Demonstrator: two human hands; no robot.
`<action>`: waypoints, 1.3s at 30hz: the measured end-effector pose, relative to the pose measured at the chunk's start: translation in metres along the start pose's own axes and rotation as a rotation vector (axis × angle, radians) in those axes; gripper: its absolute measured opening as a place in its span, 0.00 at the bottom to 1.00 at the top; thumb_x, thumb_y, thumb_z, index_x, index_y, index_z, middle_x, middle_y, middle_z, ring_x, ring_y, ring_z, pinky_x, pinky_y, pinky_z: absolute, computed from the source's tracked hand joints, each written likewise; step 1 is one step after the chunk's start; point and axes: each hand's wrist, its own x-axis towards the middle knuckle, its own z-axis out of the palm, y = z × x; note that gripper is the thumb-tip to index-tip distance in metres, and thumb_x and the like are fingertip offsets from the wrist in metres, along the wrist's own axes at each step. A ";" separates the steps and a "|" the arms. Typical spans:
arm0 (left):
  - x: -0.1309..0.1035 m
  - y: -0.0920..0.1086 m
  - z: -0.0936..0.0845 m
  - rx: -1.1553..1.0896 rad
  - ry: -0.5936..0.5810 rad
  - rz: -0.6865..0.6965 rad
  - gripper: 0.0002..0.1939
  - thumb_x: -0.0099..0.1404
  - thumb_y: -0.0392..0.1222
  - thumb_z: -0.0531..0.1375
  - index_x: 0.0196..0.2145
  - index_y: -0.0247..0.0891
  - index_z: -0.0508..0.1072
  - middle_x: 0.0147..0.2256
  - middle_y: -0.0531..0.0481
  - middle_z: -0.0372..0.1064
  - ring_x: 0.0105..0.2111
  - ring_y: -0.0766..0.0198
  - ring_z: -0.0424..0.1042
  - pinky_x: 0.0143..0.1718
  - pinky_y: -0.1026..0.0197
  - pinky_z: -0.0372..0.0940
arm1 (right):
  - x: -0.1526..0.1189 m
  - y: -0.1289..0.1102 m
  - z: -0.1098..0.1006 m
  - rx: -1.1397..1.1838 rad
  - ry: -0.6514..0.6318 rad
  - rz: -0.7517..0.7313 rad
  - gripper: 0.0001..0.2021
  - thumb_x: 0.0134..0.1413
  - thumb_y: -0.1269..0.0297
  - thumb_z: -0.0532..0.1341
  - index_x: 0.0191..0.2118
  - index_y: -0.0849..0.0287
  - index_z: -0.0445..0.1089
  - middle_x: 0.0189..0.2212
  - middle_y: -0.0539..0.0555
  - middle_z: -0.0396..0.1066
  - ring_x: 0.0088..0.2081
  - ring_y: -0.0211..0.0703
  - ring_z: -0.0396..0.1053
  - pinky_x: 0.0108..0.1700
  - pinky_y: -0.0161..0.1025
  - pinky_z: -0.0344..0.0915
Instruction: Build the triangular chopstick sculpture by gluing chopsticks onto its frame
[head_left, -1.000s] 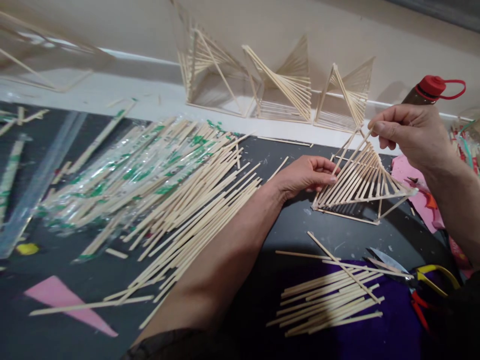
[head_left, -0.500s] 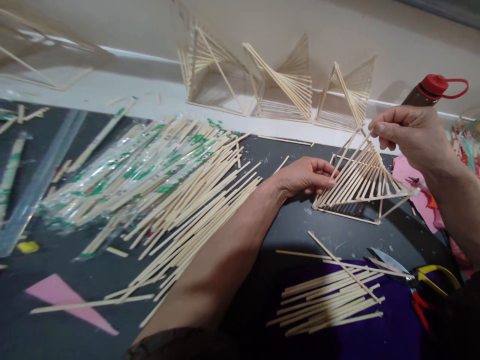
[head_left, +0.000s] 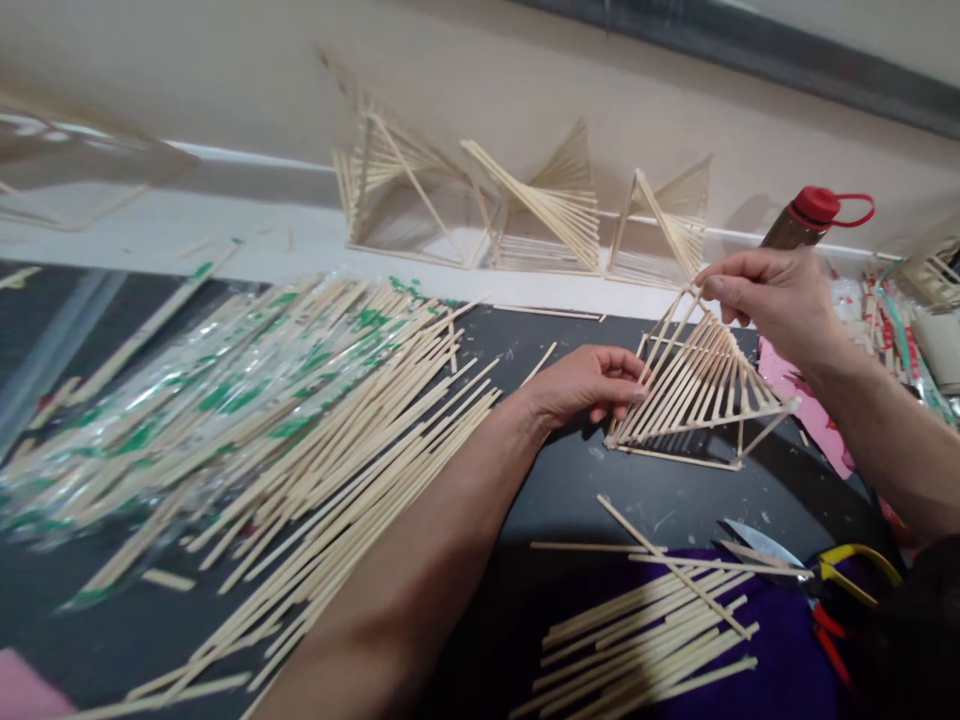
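Note:
On the dark table stands a twisted frame of thin wooden chopsticks (head_left: 690, 400), its slanting sticks fanned in a row. My left hand (head_left: 589, 385) is at its left side, thumb and fingers pinched on the lower part of a slanting chopstick (head_left: 670, 338). At the top, my right hand (head_left: 772, 300) pinches the upper end of a chopstick near the frame's peak. How the held end meets the frame is hidden by my fingertips. Loose cut chopsticks (head_left: 637, 640) lie on a purple sheet (head_left: 780, 660) in front, beside scissors (head_left: 817, 570) with yellow and red handles.
Three similar stick frames (head_left: 544, 225) stand along the wall on a white ledge. Loose long chopsticks (head_left: 360, 490) and plastic-wrapped ones (head_left: 225, 390) cover the left. A red-capped bottle (head_left: 799, 220) is behind my right hand, with pink foam (head_left: 806, 410) beside the frame.
The view has shifted, so most things appear farther left and lower. Both hands keep their pinches on the frame's sticks, and the frame looks much the same.

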 end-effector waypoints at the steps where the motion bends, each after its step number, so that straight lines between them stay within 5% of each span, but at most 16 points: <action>1: 0.000 0.000 0.000 0.003 0.003 -0.003 0.12 0.47 0.33 0.69 0.30 0.32 0.73 0.20 0.53 0.69 0.15 0.72 0.66 0.10 0.74 0.54 | -0.001 0.001 0.002 0.000 0.018 -0.014 0.04 0.47 0.67 0.65 0.27 0.61 0.76 0.16 0.47 0.66 0.17 0.29 0.57 0.20 0.32 0.56; 11: -0.001 -0.001 -0.001 -0.002 0.019 -0.007 0.17 0.43 0.39 0.72 0.30 0.32 0.73 0.22 0.50 0.72 0.16 0.71 0.67 0.11 0.74 0.56 | -0.006 0.013 0.002 -0.301 0.040 -0.323 0.08 0.55 0.66 0.61 0.37 0.56 0.79 0.25 0.50 0.72 0.25 0.35 0.66 0.33 0.37 0.67; 20: 0.002 -0.002 -0.003 -0.013 0.006 -0.014 0.17 0.42 0.39 0.73 0.29 0.32 0.73 0.20 0.51 0.71 0.15 0.71 0.67 0.10 0.74 0.56 | -0.007 0.021 0.001 -0.350 0.031 -0.415 0.09 0.58 0.66 0.60 0.41 0.57 0.78 0.26 0.51 0.72 0.27 0.36 0.68 0.33 0.36 0.67; 30: 0.004 -0.004 -0.004 -0.029 -0.012 -0.016 0.15 0.43 0.39 0.72 0.28 0.32 0.74 0.20 0.51 0.71 0.15 0.72 0.66 0.11 0.74 0.56 | -0.007 0.035 0.000 -0.749 0.068 -0.586 0.15 0.65 0.64 0.53 0.47 0.58 0.76 0.37 0.57 0.74 0.34 0.40 0.72 0.35 0.37 0.68; 39: 0.005 -0.006 -0.004 -0.057 -0.024 -0.014 0.18 0.41 0.41 0.74 0.28 0.31 0.74 0.21 0.51 0.71 0.15 0.72 0.66 0.10 0.74 0.55 | -0.007 0.033 0.001 -0.711 0.037 -0.597 0.15 0.65 0.65 0.52 0.47 0.61 0.75 0.36 0.58 0.74 0.35 0.39 0.72 0.35 0.37 0.69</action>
